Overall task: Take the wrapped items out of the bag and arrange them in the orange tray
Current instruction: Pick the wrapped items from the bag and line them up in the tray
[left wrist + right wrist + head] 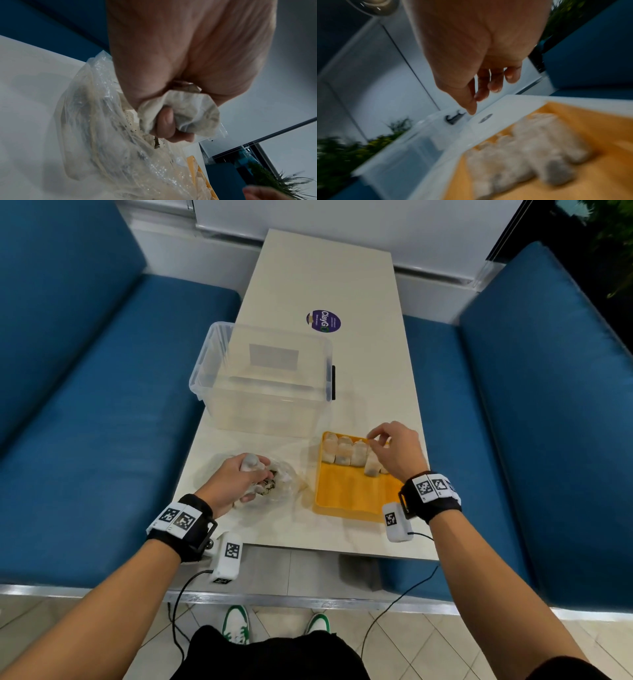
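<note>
My left hand (pixel 251 474) grips a pale wrapped item (pixel 250 461) just above the crumpled clear plastic bag (pixel 279 486) on the table's near left. The left wrist view shows that wrapped item (pixel 188 112) squeezed in my left hand (pixel 169 121), with the bag (pixel 102 135) below it. The orange tray (pixel 349 494) lies at the near right. Several wrapped items (pixel 342 453) stand in a row along its far edge. My right hand (pixel 378 440) hovers over that row's right end, fingers loosely curled and holding nothing. In the right wrist view, the right hand (pixel 481 100) is above the blurred wrapped items (pixel 539 146) in the tray (pixel 573 112).
A clear plastic bin (pixel 263 378) stands behind the bag and tray. A purple sticker (pixel 323 320) lies on the white table (pixel 325 268) beyond it. Blue benches (pixel 85 405) flank the table on both sides.
</note>
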`<state>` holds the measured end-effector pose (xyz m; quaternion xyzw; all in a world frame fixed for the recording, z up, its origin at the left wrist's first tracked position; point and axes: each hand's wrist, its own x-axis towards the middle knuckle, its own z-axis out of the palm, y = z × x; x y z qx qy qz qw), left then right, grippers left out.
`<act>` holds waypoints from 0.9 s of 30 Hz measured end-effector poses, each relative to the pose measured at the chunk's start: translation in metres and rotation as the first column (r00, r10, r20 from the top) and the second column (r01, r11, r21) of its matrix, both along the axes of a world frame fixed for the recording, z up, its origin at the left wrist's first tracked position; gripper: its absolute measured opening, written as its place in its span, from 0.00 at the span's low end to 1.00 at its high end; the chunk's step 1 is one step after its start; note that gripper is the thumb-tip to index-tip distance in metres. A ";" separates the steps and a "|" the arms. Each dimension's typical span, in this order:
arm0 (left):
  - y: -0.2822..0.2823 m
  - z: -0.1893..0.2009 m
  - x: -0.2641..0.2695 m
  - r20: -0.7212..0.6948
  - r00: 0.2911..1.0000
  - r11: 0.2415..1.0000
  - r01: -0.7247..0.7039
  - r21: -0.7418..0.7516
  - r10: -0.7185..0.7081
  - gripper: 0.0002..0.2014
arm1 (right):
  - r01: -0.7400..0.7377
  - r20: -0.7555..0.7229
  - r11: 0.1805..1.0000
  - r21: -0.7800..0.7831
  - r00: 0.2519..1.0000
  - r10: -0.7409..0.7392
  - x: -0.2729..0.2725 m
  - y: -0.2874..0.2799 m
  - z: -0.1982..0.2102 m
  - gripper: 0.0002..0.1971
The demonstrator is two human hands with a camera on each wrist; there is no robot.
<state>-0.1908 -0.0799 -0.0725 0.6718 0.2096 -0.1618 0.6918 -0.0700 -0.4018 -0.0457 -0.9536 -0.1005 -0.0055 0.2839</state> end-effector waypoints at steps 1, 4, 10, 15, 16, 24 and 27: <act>0.000 0.001 0.000 0.008 1.000 1.000 0.014 -0.010 -0.014 0.09 | -0.055 -0.002 0.997 0.045 0.998 0.055 -0.005 0.013 0.003 0.02; 0.000 0.005 -0.002 0.031 0.999 0.999 0.042 -0.015 -0.042 0.08 | -0.190 -0.033 0.969 0.156 0.980 0.198 -0.022 0.055 0.016 0.02; 0.006 0.013 -0.006 0.014 0.991 0.991 0.132 0.008 -0.132 0.10 | -0.512 -0.041 0.832 0.212 0.846 0.531 -0.051 0.132 0.038 0.16; 0.012 0.019 -0.013 0.041 0.978 0.973 0.208 -0.103 -0.205 0.18 | -0.588 -0.079 0.788 0.183 0.790 0.608 -0.065 0.166 0.039 0.13; 0.013 0.020 -0.014 0.049 0.978 0.966 0.208 -0.152 -0.202 0.17 | -0.564 -0.096 0.804 0.189 0.804 0.586 -0.066 0.168 0.038 0.12; 0.027 0.024 -0.015 -0.032 0.996 0.873 0.063 -0.483 -0.089 0.11 | -0.454 -0.142 0.854 0.254 0.856 0.497 -0.074 0.167 0.037 0.09; 0.027 0.024 -0.014 -0.044 0.999 0.863 0.006 -0.504 -0.032 0.15 | -0.463 -0.148 0.849 0.257 0.849 0.507 -0.077 0.171 0.034 0.13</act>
